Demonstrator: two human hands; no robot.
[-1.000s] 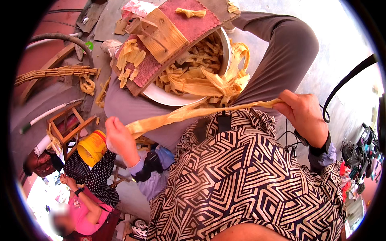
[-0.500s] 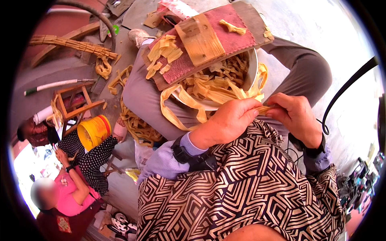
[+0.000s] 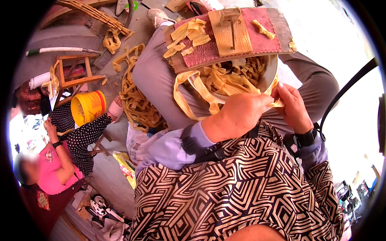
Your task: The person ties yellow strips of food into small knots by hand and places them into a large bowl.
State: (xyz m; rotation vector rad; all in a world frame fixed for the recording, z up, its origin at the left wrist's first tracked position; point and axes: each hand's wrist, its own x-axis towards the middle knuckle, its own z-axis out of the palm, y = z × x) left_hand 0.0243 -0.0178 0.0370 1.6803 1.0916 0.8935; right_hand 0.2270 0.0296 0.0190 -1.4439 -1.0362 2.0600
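A flat yellowish strip (image 3: 278, 103) runs between my two hands above my lap. My left hand (image 3: 241, 114) is closed on it with the fingertips pressed together. My right hand (image 3: 294, 106) pinches the same strip between thumb and fingers. Just beyond them, a pale basin (image 3: 274, 71) holds a heap of similar strips, one looping over its near rim. Across the basin lies a wooden board (image 3: 282, 28) covered partly by red cloth (image 3: 200, 56). On it are a wooden block (image 3: 221, 42) with a thin upright metal piece, a small knotted strip (image 3: 263, 29) and several short cut pieces (image 3: 201, 39).
Tangled strips (image 3: 138, 98) lie on the floor beside my left leg. Further left are a small wooden stool (image 3: 82, 82), a brush (image 3: 103, 58) and a bundle of canes (image 3: 94, 16). A seated person (image 3: 56, 164) works there beside a yellow bucket (image 3: 88, 107).
My view has shifted, so the board and basin appear further right. The right hand has turned, and more of the strip shows between my hands. Both hands keep hold of it.
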